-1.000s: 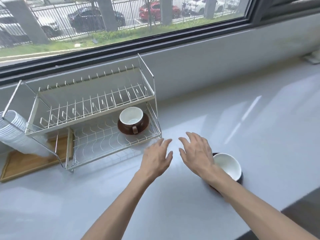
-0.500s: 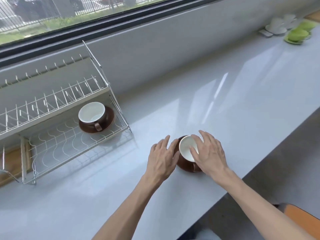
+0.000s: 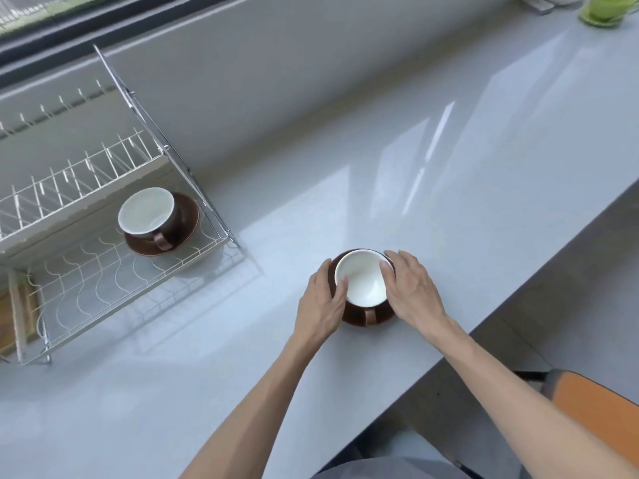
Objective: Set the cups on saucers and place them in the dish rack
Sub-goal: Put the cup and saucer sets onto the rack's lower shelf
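A brown cup with a white inside [image 3: 364, 283] stands on its brown saucer [image 3: 377, 318] on the grey counter. My left hand [image 3: 321, 304] holds the saucer's left side and my right hand [image 3: 413, 292] grips the right side, fingers touching the cup's rim. To the left, a second brown cup [image 3: 147, 212] sits on a brown saucer [image 3: 183, 226] on the lower shelf of the wire dish rack [image 3: 103, 281].
A green cup on a green saucer [image 3: 603, 10] stands far right near the wall. A wooden board [image 3: 14, 316] lies under the rack's left end. The counter's front edge runs close on the right, with an orange chair [image 3: 594, 406] below it.
Both hands moved from near the rack to the cup and saucer on the counter and closed on its sides. The view swung right and down.
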Available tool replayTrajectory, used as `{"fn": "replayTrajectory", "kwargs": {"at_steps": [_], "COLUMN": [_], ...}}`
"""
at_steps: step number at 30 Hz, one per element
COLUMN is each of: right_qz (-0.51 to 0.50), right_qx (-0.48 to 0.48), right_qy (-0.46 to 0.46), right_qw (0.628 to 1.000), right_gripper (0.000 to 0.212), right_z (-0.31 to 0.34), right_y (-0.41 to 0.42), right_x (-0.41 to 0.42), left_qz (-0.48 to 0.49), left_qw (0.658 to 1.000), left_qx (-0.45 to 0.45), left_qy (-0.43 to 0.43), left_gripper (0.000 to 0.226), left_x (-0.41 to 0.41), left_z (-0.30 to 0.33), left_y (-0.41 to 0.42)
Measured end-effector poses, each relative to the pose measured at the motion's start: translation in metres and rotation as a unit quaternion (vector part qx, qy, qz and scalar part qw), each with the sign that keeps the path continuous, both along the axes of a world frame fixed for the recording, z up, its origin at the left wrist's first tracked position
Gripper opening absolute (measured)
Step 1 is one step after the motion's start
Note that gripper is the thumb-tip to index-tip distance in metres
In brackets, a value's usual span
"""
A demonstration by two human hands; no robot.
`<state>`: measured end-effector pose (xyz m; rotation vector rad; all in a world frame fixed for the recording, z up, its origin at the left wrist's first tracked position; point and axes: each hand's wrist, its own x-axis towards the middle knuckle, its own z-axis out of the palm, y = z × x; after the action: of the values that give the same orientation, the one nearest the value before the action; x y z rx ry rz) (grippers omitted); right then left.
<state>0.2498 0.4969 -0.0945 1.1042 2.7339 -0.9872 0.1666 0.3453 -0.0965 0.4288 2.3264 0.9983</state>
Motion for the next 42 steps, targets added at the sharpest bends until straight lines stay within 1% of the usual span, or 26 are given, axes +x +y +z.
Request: {"fn": "replayTrajectory", "kwargs": {"at_steps": [3, 7, 10, 13, 17, 22, 31, 36, 39, 42], "right_qz": [0.000, 0.010, 0.012, 0.002, 0.003, 0.021, 0.072, 0.106, 0.128, 0.150], "right_qx": [-0.049, -0.069, -0.076, -0.084, -0.089, -0.078, -0.075, -0.069, -0.060, -0.057], "right_qy": [0.023, 0.022, 0.008, 0.000, 0.000, 0.002, 0.004, 0.002, 0.011, 0.020], "right_qw": [0.999, 0.997, 0.997, 0.996, 0.996, 0.997, 0.995, 0.992, 0.990, 0.987], "right_gripper": [0.042, 0.042, 0.041, 0.039, 0.028, 0.038, 0.039, 0.033, 0.038, 0.040], "right_z": [-0.005, -0.006, -0.008, -0.009, -0.011, -0.010, -0.001, 0.008, 0.017, 0.025], "right_y": [0.004, 0.008, 0.009, 0.009, 0.009, 0.004, -0.018, -0.036, -0.049, -0.064], "right_x": [-0.003, -0.006, -0.009, -0.010, -0.012, -0.012, -0.023, -0.035, -0.043, -0.052], "left_qz": [0.059, 0.086, 0.091, 0.093, 0.091, 0.096, 0.124, 0.151, 0.168, 0.183], "left_qw": [0.996, 0.992, 0.991, 0.991, 0.991, 0.991, 0.988, 0.984, 0.981, 0.979], "left_qx": [0.019, 0.030, 0.039, 0.043, 0.044, 0.041, 0.038, 0.044, 0.051, 0.055], "left_qy": [-0.067, -0.087, -0.086, -0.087, -0.084, -0.089, -0.086, -0.086, -0.081, -0.073], "left_gripper": [0.062, 0.056, 0.048, 0.045, 0.042, 0.042, 0.039, 0.046, 0.050, 0.049], "left_x": [-0.003, -0.004, -0.004, -0.003, -0.003, 0.001, 0.001, -0.002, -0.006, -0.010], "left_z": [-0.002, 0.001, 0.003, 0.005, 0.006, 0.009, 0.015, 0.021, 0.026, 0.032], "left_y": [0.003, 0.005, 0.006, 0.006, 0.004, -0.005, -0.032, -0.054, -0.068, -0.084]}}
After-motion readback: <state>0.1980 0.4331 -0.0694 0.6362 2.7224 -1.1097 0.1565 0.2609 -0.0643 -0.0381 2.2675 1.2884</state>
